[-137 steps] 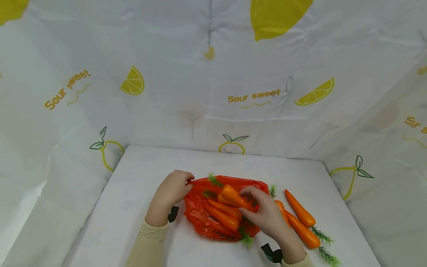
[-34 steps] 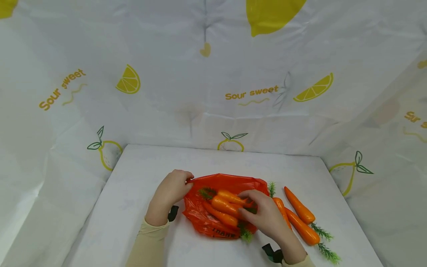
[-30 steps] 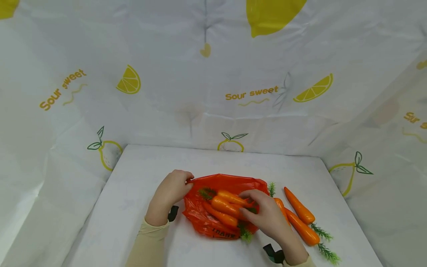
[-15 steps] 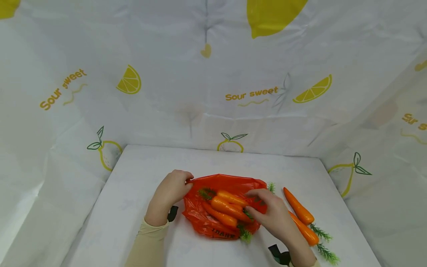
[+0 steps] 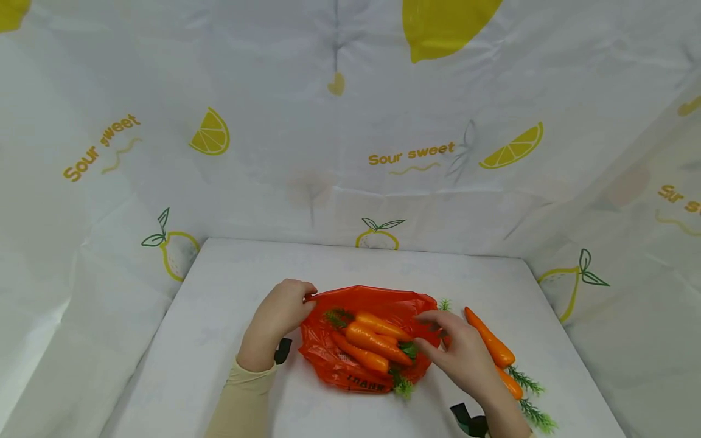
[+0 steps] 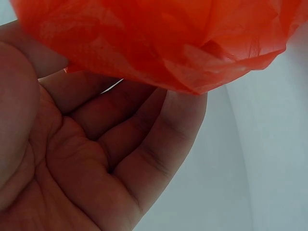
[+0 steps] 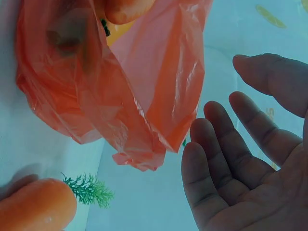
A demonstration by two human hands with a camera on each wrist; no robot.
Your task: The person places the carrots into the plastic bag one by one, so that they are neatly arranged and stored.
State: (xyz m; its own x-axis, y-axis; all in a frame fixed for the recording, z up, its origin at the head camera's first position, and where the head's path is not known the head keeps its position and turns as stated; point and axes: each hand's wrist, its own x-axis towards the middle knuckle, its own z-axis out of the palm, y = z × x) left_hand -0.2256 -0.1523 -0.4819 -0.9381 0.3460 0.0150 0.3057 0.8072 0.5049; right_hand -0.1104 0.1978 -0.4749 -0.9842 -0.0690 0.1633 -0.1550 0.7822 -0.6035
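Note:
A red plastic bag (image 5: 394, 297) lies with its mouth spread, and several orange carrots (image 5: 369, 340) with green tops rest inside it. My left hand (image 5: 278, 317) pinches the bag's left edge; in the left wrist view the film of the bag (image 6: 159, 43) passes between thumb and fingers. To the right of the bag, my right hand (image 5: 462, 353) is held with fingers spread apart and nothing in it. The right wrist view shows these fingers (image 7: 226, 144) beside the bag's rim, with a loose carrot (image 7: 38, 204) below the bag.
On the white table (image 5: 263, 258), right of my right hand, lie a whole loose carrot (image 5: 490, 337) and another carrot (image 5: 510, 384) partly covered by the hand. A green leafy top (image 5: 445, 305) pokes out behind the hand. Lemon-print sheeting (image 5: 306, 207) walls the back and sides.
My right hand has let go of a carrot, which now lies in the bag with the others, and has drawn back to the right. The left hand has stayed at the bag's edge.

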